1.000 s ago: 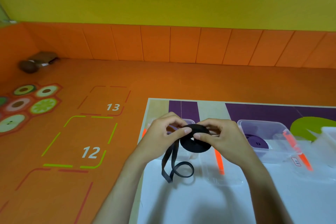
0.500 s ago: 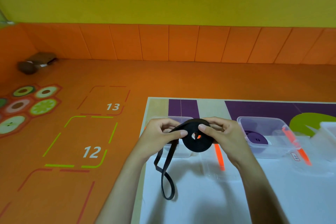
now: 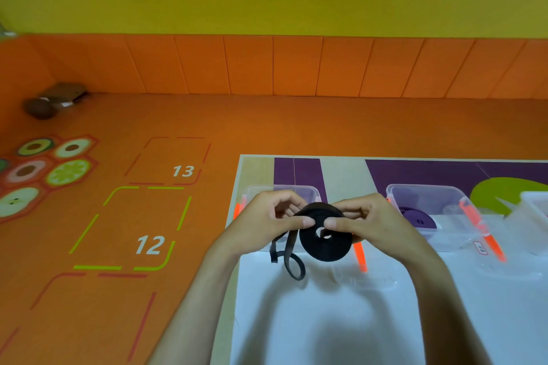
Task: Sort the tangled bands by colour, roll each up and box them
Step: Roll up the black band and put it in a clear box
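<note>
A black band [image 3: 326,247] is wound into a flat roll held up above the white sheet [image 3: 326,320]. My left hand [image 3: 267,222] pinches the roll's left side with thumb and fingers. My right hand [image 3: 373,225] pinches its right side, thumb near the centre hole. A short loose tail [image 3: 292,264] of the band hangs below the left hand in a small loop. Behind the hands stands a clear box [image 3: 308,191], partly hidden. To the right a second clear box [image 3: 427,195] holds a rolled purple band [image 3: 418,216].
Orange clips [image 3: 360,258] belong to the clear lids lying on the sheet. Another clear box [image 3: 536,204] sits at the right edge. The table [image 3: 258,169] ends at its left edge; beyond it is orange floor with numbered squares. A brown object [image 3: 50,101] lies by the far wall.
The hanging tail has become shorter as more band went onto the roll. Both hands stayed at the roll and shifted their fingers around it.
</note>
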